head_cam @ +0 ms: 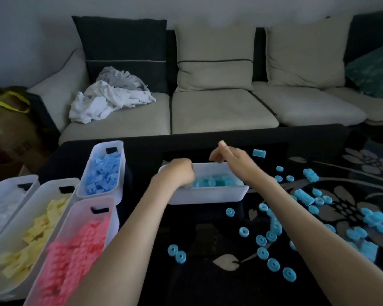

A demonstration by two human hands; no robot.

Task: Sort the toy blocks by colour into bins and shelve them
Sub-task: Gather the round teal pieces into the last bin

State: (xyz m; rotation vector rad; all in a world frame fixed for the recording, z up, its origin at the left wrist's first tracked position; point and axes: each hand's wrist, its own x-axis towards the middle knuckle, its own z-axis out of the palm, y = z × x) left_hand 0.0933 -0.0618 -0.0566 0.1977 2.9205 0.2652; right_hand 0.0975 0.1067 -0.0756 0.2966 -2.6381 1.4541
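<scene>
Sitting under left hand [181, 172], white bin [208, 195]

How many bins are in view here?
5. At left: white-block bin, yellow-block bin, pink-block bin, pale-blue-block bin. Centre: turquoise-block bin. Others may lie outside the frame.

Saw a white middle bin [208, 196] of turquoise blocks [212, 182]. Found matching white side bins [84, 205] with pale white pieces [2, 208], yellow blocks [38, 228], coral-pink blocks [75, 250] and periwinkle blocks [102, 173]. Spotted loose turquoise rings [272, 265] on a black rug [349, 208] patterned with grey-beige flowers and leaves. Noted cream sofa cushions [219, 109] piped in black, a black cushion [124, 47] with a pale stripe, and a mottled teal cushion [374, 69].
</scene>
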